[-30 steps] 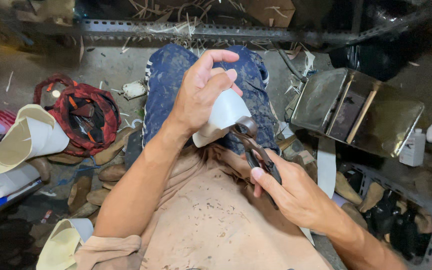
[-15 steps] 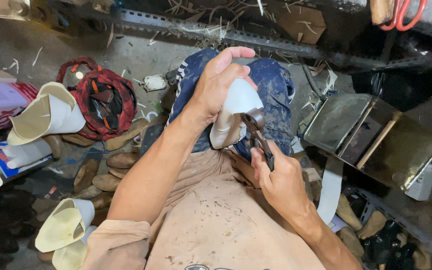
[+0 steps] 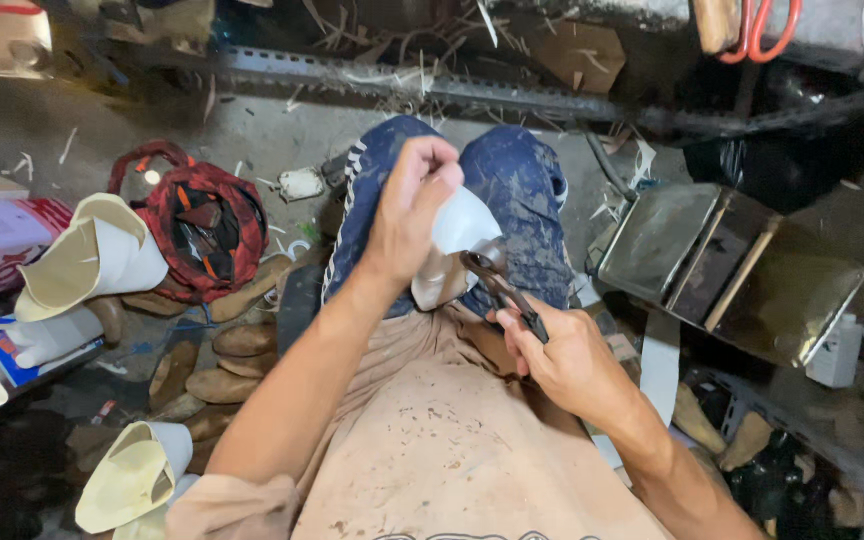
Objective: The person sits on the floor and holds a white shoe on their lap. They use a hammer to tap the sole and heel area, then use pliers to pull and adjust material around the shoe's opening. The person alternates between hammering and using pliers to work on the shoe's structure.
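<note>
My left hand [image 3: 407, 215] grips a white shoe piece [image 3: 457, 245] and holds it over my lap, above my blue paint-stained trousers [image 3: 522, 185]. My right hand [image 3: 557, 355] is closed on the handles of dark pincers [image 3: 500, 285]. The pincers' metal jaws touch the lower edge of the white piece. My beige apron [image 3: 422, 440] covers my lap below both hands.
A red-and-black plaid bag [image 3: 202, 230] and rolled white sheets [image 3: 92, 260] lie on the floor at left, with brown sole pieces [image 3: 237, 345] beside them. A metal tray [image 3: 727, 270] sits at right. A perforated steel rail [image 3: 382, 85] crosses the back.
The view has shifted a little. My left hand has turned the white piece and closed more tightly over it; the pincers stay at its lower edge.
</note>
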